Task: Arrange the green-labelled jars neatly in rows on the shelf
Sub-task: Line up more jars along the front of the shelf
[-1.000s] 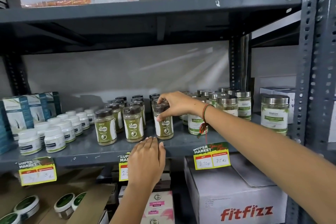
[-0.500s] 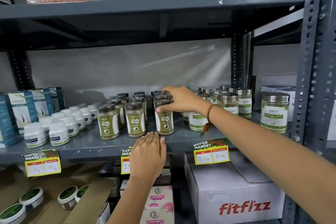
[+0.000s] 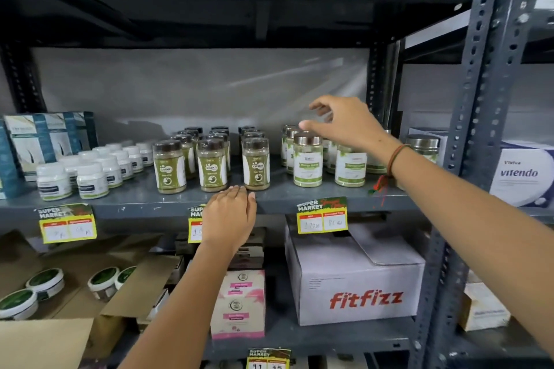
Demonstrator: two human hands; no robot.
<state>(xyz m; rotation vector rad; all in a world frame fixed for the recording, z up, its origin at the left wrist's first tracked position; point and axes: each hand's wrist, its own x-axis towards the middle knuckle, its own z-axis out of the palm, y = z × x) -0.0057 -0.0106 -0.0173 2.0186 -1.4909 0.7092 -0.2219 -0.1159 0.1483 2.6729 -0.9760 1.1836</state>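
Three rows of brown-lidded green-labelled jars stand on the grey shelf; the front jars are the left jar, the middle jar and the right jar. To their right stand wider silver-lidded green-labelled jars, with another beside it. My right hand hovers just above the silver lids with loosely spread fingers, holding nothing. My left hand rests flat on the shelf's front edge, below the middle and right jars.
Small white tubs and blue boxes fill the shelf's left. A price tag hangs on the edge. Below sit a Fitfizz carton, a pink box and an open cardboard box. A steel upright stands right.
My right hand let go of the right brown-lidded jar, lifted and moved right, above the silver-lidded jars. My left hand stayed on the shelf edge.
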